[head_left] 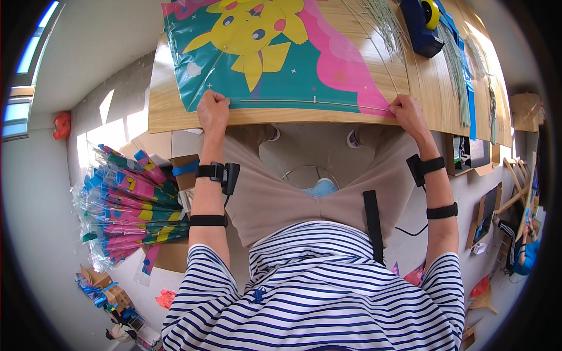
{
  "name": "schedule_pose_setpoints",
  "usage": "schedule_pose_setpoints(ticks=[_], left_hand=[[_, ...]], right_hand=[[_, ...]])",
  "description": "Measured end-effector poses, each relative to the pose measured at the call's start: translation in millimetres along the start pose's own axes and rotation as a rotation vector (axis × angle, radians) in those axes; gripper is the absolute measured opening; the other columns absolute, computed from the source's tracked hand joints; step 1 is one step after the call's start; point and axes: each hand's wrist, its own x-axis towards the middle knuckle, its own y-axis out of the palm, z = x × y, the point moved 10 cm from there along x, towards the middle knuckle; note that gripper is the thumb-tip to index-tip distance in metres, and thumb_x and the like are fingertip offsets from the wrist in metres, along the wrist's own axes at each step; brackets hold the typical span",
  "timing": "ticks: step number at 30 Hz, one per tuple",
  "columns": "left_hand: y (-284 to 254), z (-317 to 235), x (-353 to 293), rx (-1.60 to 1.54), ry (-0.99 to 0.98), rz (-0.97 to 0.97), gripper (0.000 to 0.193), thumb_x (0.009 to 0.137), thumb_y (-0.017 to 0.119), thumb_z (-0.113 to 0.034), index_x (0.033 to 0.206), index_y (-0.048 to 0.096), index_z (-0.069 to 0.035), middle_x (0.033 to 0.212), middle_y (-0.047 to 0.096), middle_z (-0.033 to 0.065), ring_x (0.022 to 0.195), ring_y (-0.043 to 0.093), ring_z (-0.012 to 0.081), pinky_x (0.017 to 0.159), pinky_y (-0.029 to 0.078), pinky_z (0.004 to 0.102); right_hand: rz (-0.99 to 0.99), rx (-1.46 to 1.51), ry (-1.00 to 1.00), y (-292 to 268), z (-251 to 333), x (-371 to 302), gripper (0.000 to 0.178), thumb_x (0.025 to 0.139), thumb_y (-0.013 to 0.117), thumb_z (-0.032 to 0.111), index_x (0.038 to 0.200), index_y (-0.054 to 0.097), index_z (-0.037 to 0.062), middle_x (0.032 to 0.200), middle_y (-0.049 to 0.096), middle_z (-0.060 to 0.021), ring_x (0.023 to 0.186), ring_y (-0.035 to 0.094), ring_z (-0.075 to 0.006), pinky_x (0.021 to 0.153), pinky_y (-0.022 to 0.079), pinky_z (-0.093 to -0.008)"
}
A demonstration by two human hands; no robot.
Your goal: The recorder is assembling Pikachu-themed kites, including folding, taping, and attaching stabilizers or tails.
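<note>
A glossy printed plastic sheet, teal and pink with a yellow cartoon character, lies on the wooden table. Along its near edge runs a thin pale rod with a small white piece near its middle. My right hand pinches the rod's right end at the sheet's near right corner. My left hand is closed in a pinch over the near left corner, in line with the rod's left end. That end is faint beside the fingertips.
Thin pale rods lie farther back, near a blue tape dispenser with yellow tape. More bundled strands hang over the right edge. Wrapped colourful bundles pile up at my left. Another person is at far right.
</note>
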Motion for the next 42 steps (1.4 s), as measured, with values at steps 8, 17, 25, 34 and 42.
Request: schedule_pose_setpoints(ticks=[8, 17, 25, 34, 42], left_hand=[[-2, -8, 1, -0.027, 0.06, 0.0, 0.018, 0.076, 0.078, -0.01, 0.082, 0.064, -0.002, 0.077, 0.067, 0.0137, 0.076, 0.065, 0.03, 0.072, 0.051, 0.0404], [1, 2, 2, -0.014, 0.009, 0.021, 0.018, 0.077, 0.077, -0.01, 0.081, 0.062, -0.001, 0.079, 0.066, 0.0132, 0.078, 0.063, 0.0294, 0.075, 0.049, 0.0402], [4, 5, 3, -0.011, 0.069, 0.005, 0.018, 0.076, 0.077, -0.009, 0.082, 0.061, -0.001, 0.082, 0.066, 0.0139, 0.079, 0.063, 0.03, 0.075, 0.049, 0.0399], [-3, -8, -5, -0.046, 0.071, -0.007, 0.018, 0.076, 0.076, -0.008, 0.082, 0.061, -0.001, 0.079, 0.066, 0.0133, 0.076, 0.063, 0.0298, 0.073, 0.049, 0.0395], [-3, -7, -5, -0.047, 0.087, -0.019, 0.018, 0.076, 0.076, -0.008, 0.081, 0.06, -0.001, 0.077, 0.066, 0.0137, 0.075, 0.063, 0.0297, 0.073, 0.05, 0.0392]], right_hand=[[0.004, -0.003, -0.004, -2, -1, -1, 0.016, 0.08, 0.069, 0.011, 0.082, 0.069, -0.0049, 0.085, 0.068, -0.0253, 0.086, 0.065, -0.0404, 0.077, 0.051, -0.0453], [0.012, 0.02, -0.019, -2, 1, 0, 0.017, 0.078, 0.065, 0.01, 0.082, 0.069, -0.0058, 0.084, 0.067, -0.0281, 0.087, 0.065, -0.0431, 0.079, 0.051, -0.0462], [0.019, 0.012, -0.018, 0, -2, 2, 0.017, 0.078, 0.066, 0.011, 0.082, 0.068, -0.0061, 0.084, 0.067, -0.027, 0.088, 0.065, -0.041, 0.079, 0.051, -0.0445], [0.008, 0.018, -0.026, 0, -1, 0, 0.015, 0.078, 0.067, 0.009, 0.08, 0.067, -0.0056, 0.086, 0.067, -0.0253, 0.085, 0.064, -0.04, 0.077, 0.051, -0.0444], [0.002, 0.006, -0.026, 0, 1, 1, 0.015, 0.078, 0.067, 0.009, 0.08, 0.067, -0.0055, 0.086, 0.066, -0.0253, 0.086, 0.064, -0.0403, 0.077, 0.05, -0.0449]])
